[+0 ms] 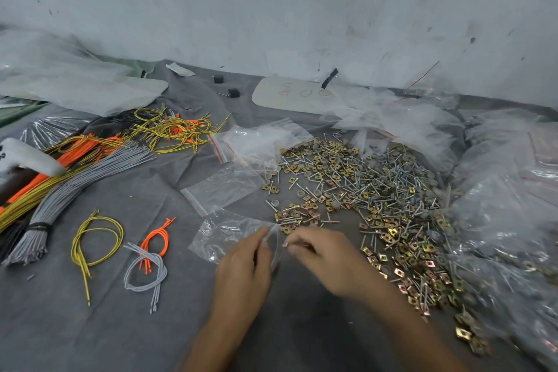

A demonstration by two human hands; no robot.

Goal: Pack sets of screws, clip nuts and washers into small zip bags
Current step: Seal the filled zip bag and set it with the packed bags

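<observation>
A small clear zip bag [225,235] lies on the grey cloth in front of me. My left hand [244,266] pinches its mouth at the right edge. My right hand [320,251] is at the same opening, its fingertips pinching what looks like a screw; the motion blur hides the details. Just beyond the hands sits a small heap of screws and clip nuts [294,216]. A wide pile of screws, brass clip nuts and grey washers [377,190] spreads to the right. Empty zip bags [259,142] lie behind, one flat bag [223,187] nearer.
Bundles of grey, orange and yellow cords [60,178] cover the left side, with loose loops [96,238] and a grey-orange knot [148,263] closer in. Crumpled plastic sheets and bags [498,196] line the right. A white board [290,93] lies by the wall.
</observation>
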